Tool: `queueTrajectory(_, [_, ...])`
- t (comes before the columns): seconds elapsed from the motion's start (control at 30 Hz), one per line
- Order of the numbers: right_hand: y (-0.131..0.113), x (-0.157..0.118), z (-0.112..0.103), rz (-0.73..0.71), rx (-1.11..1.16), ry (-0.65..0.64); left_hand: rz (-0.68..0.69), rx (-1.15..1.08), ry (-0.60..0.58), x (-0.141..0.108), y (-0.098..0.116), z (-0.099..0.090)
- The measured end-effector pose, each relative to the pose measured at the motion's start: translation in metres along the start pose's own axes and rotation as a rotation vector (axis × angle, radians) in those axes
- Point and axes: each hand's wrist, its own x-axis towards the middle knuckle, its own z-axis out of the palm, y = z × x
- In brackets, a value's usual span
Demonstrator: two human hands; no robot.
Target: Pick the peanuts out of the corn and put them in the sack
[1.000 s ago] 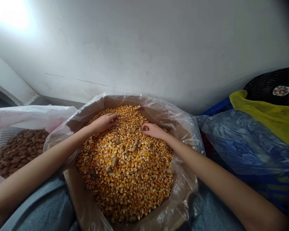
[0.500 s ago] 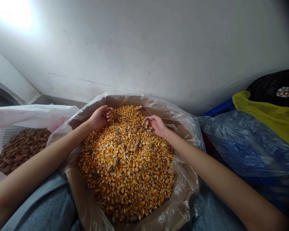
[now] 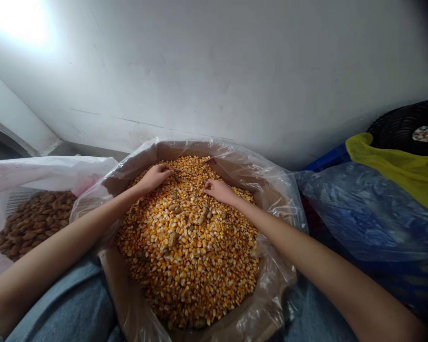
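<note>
A heap of yellow-orange corn kernels point(image 3: 196, 256) fills a box lined with clear plastic point(image 3: 281, 190), and several unshelled peanuts point(image 3: 171, 239) lie scattered on top. At the far left of the heap is my left hand point(image 3: 157, 176), palm down, with its fingers drawn together. Its fingertips are close by a peanut point(image 3: 177, 178); what they hold, if anything, is hidden. My right hand point(image 3: 220, 191) is curled over the kernels right of the middle. A peanut showed in its fingers a moment earlier; now the closed fingers mostly cover what is inside.
On the left, a white-and-pink bag point(image 3: 50, 166) contains brown peanuts point(image 3: 39, 221). To the right are a blue crate point(image 3: 324, 159), a crumpled clear plastic bag point(image 3: 374, 213), yellow mesh point(image 3: 395, 166) and a round black grille point(image 3: 406, 126). A pale wall point(image 3: 214, 71) rises behind the box.
My left hand has moved right and slightly down onto the heap, turning palm down. My right hand has shifted left, turned over and closed further, hiding the peanut that showed in its fingers.
</note>
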Motion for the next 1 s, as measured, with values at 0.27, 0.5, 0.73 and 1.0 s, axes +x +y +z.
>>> queueTrajectory(0.27, [0.002,-0.004,-0.02,0.003,1.145,-0.194,-0.29,-0.989,-0.112,0.004,0.01,-0.014])
queueTrajectory(0.5, [-0.009,-0.011,0.0,-0.1,0.185,-0.046,0.042,0.23,0.018,-0.005,0.008,-0.018])
queueTrajectory(0.73, [-0.011,-0.012,0.002,-0.093,0.077,-0.064,0.045,0.821,-0.143,-0.01,0.006,-0.017])
queueTrajectory(1.0, [0.006,0.005,-0.021,0.191,1.187,-0.094,-0.297,-0.489,-0.247,-0.006,0.011,-0.013])
